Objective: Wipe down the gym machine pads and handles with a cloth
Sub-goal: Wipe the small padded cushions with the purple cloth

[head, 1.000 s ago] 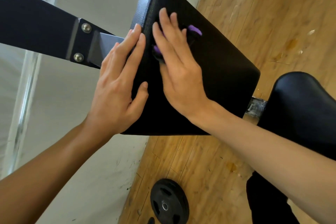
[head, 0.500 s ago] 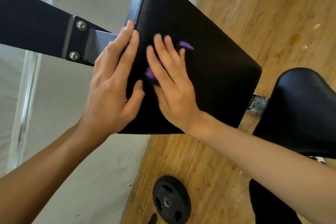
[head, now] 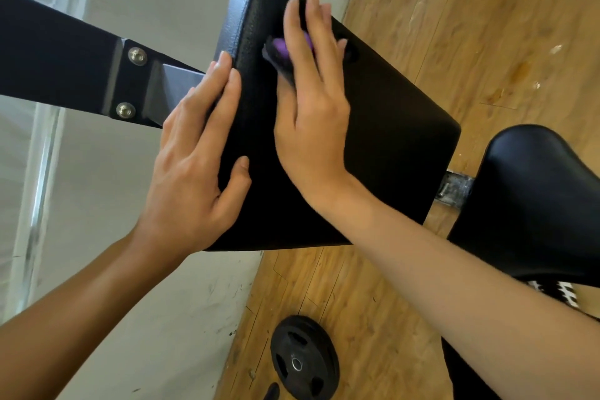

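The pad-wiping step is under way. The right hand (head: 311,101) is lying flat on the black pad (head: 389,146). Its grip is fully spread, with straight fingers pressing a purple-and-dark cloth (head: 281,49) against the pad's face near the 12 o'clock end. The cloth is being pressed, not pinched. The left hand (head: 194,166) is resting along the pad's 9 o'clock edge, grip likewise open, fingers straight and thumb on the face. It appears to be steadying the pad beside the bolted frame arm (head: 58,52). By my judgement, 1 pad is partly done, while the seat pad (head: 535,188) at 3 o'clock and any handles are waiting. The next move is probably calling for a stroke toward 6 o'clock under even palm pressure, so the cloth slides rather than bunches.
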A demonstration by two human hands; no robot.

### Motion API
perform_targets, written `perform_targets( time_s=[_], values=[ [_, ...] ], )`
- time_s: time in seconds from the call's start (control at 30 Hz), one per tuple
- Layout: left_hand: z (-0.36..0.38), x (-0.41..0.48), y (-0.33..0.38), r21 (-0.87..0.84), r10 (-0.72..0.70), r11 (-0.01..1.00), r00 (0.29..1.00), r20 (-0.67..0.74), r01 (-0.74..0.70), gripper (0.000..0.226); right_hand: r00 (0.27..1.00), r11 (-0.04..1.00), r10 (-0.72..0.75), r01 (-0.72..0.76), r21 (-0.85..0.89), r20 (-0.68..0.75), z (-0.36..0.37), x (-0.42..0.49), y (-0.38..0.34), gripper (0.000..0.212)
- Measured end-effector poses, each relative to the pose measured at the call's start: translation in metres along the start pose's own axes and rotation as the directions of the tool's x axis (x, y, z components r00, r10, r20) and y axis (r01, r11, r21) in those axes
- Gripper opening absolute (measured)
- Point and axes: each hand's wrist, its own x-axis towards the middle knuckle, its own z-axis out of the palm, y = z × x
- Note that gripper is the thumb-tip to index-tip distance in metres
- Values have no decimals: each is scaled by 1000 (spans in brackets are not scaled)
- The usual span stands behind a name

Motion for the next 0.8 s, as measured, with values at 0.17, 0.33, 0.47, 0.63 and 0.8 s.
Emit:
perform_targets(
  time_s=[0.17,0.33,0.47,0.63,0.8],
  values=[
    [-2,-2,2,-8,-30,1000,999,22,30,72,940,917,325,-339,-209,-101,-61,-49,98,54],
    [-1,-3,3,-12,-35,999,999,12,35,72,533,585,760,-810,35,-372,-89,-36,131,48],
    [-1,-1,3,3,-12,1000,1000,6,12,71,983,985,158,-164,-62,-90,-28,-6,39,51],
    [-1,-2,3,24,-5,1000,1000,3,5,71,998,986,58,-61,-157,-28,-42,-3,68,54],
    [1,-2,1,16,-8,1000,1000,5,8,71,610,619,727,-781,-85,-314,-120,-31,188,43]
  ],
)
